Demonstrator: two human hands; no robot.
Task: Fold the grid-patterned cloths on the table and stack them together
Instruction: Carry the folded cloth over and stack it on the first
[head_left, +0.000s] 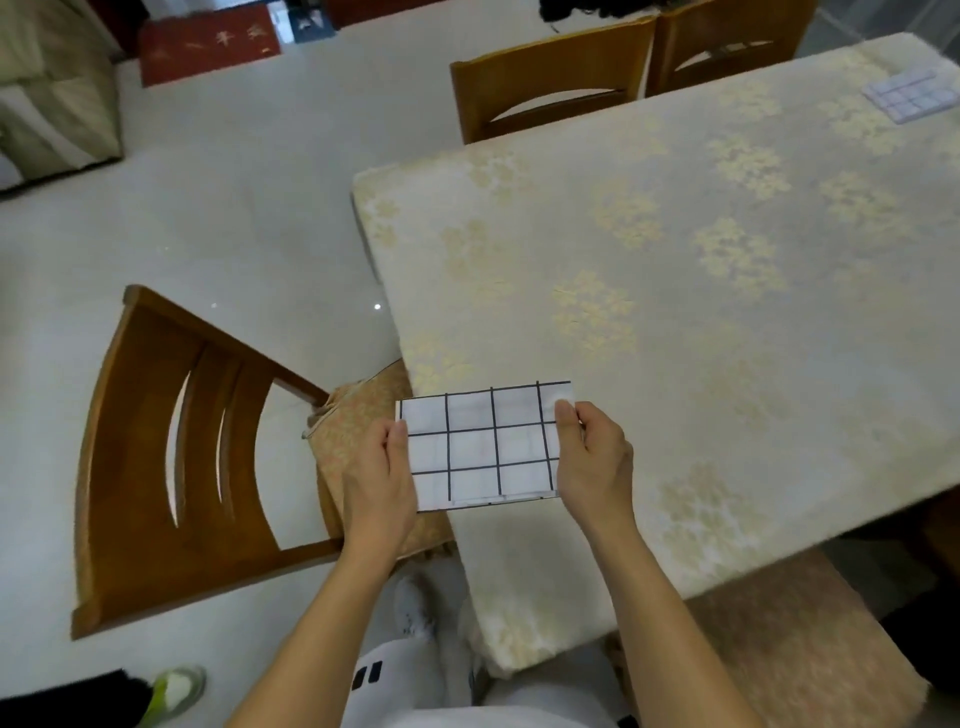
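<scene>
Cream tablecloth (675, 312) with pale gold flowers is covering the table, wooden chairs (171, 457) standing around it. Over its near corner, both hands are holding a folded white cloth (480, 447) with black grid lines, its long axis running left to right. Left hand (382, 478) is pinching the left edge, right hand (595, 460) the right. Another folded cloth (911, 96), blurred, is lying at the far right edge.

A table (675, 312) under a cream, gold-flowered covering is filling the frame's right side; what looks like a folded grid-patterned cloth (910, 94) is lying at its upper-right corner.
</scene>
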